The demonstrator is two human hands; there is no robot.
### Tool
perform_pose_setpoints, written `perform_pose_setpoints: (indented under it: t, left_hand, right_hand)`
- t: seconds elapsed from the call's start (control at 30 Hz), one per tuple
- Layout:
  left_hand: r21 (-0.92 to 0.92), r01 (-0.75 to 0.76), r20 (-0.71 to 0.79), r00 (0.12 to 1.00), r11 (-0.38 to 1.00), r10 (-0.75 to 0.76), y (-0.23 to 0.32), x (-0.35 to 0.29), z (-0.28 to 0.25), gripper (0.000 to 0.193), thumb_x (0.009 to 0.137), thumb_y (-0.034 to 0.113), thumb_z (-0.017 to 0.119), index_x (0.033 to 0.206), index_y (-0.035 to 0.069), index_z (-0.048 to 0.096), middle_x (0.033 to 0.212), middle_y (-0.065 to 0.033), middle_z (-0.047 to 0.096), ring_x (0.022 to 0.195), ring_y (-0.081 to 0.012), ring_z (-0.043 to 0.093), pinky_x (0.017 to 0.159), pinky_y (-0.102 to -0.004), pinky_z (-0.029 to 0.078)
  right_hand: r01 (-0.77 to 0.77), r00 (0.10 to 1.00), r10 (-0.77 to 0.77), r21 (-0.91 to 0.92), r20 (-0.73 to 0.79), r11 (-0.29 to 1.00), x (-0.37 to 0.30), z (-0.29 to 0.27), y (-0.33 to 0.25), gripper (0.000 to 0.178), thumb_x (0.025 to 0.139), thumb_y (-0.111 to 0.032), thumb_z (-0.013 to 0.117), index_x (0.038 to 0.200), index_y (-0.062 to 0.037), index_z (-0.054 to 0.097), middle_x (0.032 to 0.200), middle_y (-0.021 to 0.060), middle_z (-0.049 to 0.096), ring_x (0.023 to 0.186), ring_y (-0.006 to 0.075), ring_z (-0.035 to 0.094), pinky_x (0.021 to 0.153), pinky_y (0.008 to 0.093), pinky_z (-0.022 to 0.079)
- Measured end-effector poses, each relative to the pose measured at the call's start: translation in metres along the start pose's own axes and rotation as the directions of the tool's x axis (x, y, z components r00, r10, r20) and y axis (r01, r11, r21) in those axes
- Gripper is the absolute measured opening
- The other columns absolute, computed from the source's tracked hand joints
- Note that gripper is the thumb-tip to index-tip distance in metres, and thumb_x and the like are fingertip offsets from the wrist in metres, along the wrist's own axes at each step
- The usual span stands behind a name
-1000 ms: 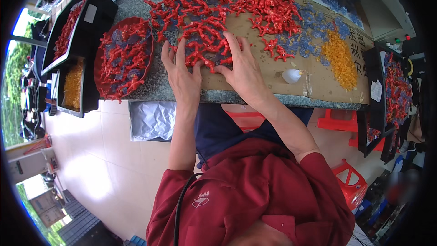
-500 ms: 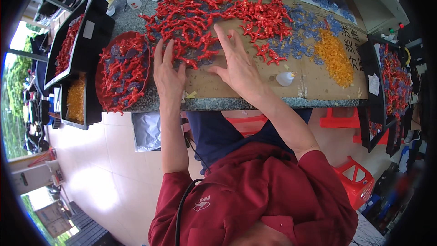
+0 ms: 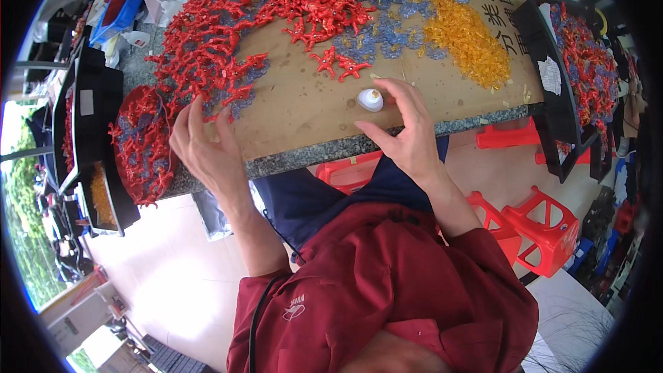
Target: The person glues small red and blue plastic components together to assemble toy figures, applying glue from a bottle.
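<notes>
The bottle (image 3: 371, 100) sits between the right hand's (image 3: 412, 137) parted thumb and forefinger; that hand is not closed, and whether it touches the bottle cannot be told. The left hand (image 3: 213, 160), well left of the bottle, is loosely spread and grips nothing visible, its fingertips by the red figures (image 3: 207, 62); contact there is unclear. Bare cardboard (image 3: 304, 110) spreads left of the bottle. The counter's edge (image 3: 290, 161) runs on the bottle's near side, partly hidden by both hands.
</notes>
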State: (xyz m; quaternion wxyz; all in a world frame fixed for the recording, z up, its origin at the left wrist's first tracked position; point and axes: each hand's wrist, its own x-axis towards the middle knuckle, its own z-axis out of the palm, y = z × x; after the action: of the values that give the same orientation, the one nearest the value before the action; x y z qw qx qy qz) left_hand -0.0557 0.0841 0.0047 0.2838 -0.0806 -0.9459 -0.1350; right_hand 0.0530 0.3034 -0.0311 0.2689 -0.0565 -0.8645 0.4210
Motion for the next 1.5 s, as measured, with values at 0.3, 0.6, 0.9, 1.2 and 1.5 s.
perform_pose_setpoints:
  t: [0.3,0.6,0.9,1.2,1.5]
  left_hand:
    - [-0.407,-0.179,0.191,0.943,0.896,0.274,0.082,-0.004,0.067,0.028,0.076,0.016,0.064,0.100,0.002,0.061,0.093,-0.0165,0.055,0.089,-0.0309,0.050,0.078,-0.0382,0.041]
    - [-0.686,0.051,0.265,0.946,0.726,0.185,0.082,-0.021,0.063,0.031,0.073,0.004,0.066,0.101,0.001,0.053,0.090,-0.0121,0.056,0.077,-0.0232,0.056,0.066,-0.0305,0.045]
    - [-0.390,0.735,0.727,0.615,-0.555,0.304,0.032,-0.066,0.009,0.031,0.085,0.001,0.054,0.116,0.004,0.048,0.103,-0.0093,0.056,0.086,-0.0155,0.056,0.077,-0.0274,0.046]
    - [-0.015,0.680,0.768,0.477,-0.733,0.427,0.025,-0.094,0.006,0.035,0.086,0.005,0.054,0.120,0.004,0.047,0.103,-0.0077,0.057,0.088,-0.0165,0.056,0.083,-0.0268,0.047]
    - [-0.007,0.716,0.787,0.435,-0.699,0.438,0.031,-0.096,0.005,0.034,0.086,0.006,0.053,0.120,0.004,0.047,0.100,-0.0081,0.056,0.085,-0.0168,0.057,0.080,-0.0271,0.047]
  right_hand:
    - [-0.063,0.998,0.063,0.180,0.008,0.982,-0.005,0.004,0.013,0.027,0.077,-0.008,0.064,0.101,-0.0023,0.055,0.089,0.0114,0.060,0.082,0.0258,0.057,0.073,0.0317,0.045]
    - [-0.189,0.973,0.224,0.375,-0.052,0.908,-0.013,0.001,0.014,0.029,0.083,-0.016,0.061,0.107,-0.0004,0.055,0.091,0.0073,0.061,0.080,0.0108,0.057,0.066,0.0223,0.045]
    - [-0.133,0.990,0.108,0.370,0.087,0.919,-0.022,-0.030,-0.011,0.033,0.065,-0.010,0.075,0.094,0.0013,0.061,0.079,0.0072,0.061,0.063,0.0113,0.054,0.056,0.0215,0.041]
    - [-0.050,0.987,-0.002,0.318,0.162,0.947,-0.019,-0.030,-0.023,0.033,0.063,-0.011,0.076,0.090,0.0027,0.065,0.073,0.0091,0.063,0.060,0.0157,0.054,0.054,0.0253,0.042]
    - [-0.014,0.991,-0.028,0.300,0.134,0.954,-0.022,-0.026,-0.025,0.032,0.063,-0.012,0.076,0.088,0.0043,0.065,0.071,0.0100,0.064,0.057,0.0164,0.053,0.052,0.0262,0.041]
